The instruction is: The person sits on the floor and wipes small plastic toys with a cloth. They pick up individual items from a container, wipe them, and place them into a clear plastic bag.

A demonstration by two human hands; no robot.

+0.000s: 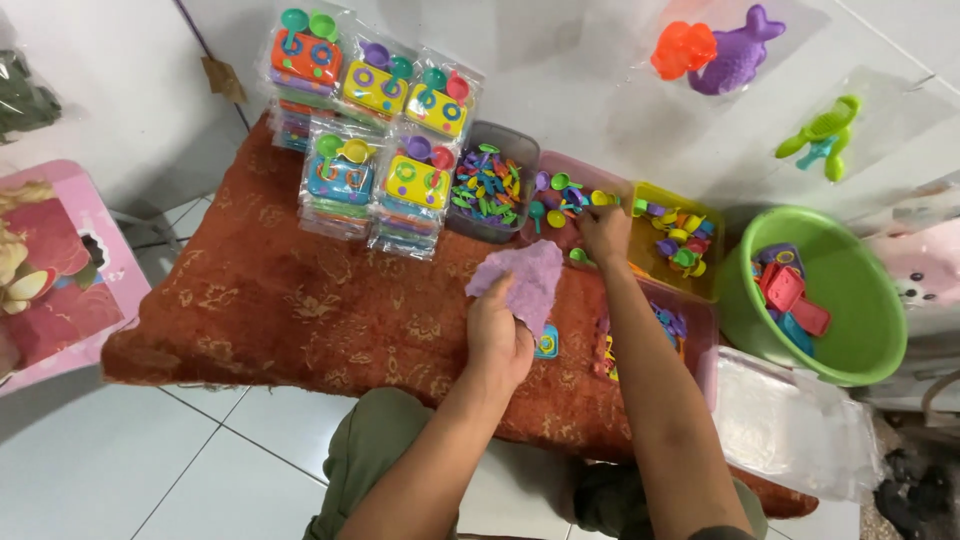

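- Nearest me are the person's olive-green trouser knees [375,450], drawn up over the white floor tiles [215,470].
- The left hand [500,335] is clasped round a flat purple plastic piece [525,275], held above the rust-red patterned cloth [290,300].
- The right hand [605,230] reaches into the pink tub of small coloured toy spoons [560,195]; whether its fingers have closed on one I cannot tell.
- It looks like a picking step, and a small piece calls for a careful pinch.
- Bagged toy sets [375,150] are stacked at the far edge.

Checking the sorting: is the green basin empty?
No, the green basin holds red, blue and purple toy pieces at its bottom.
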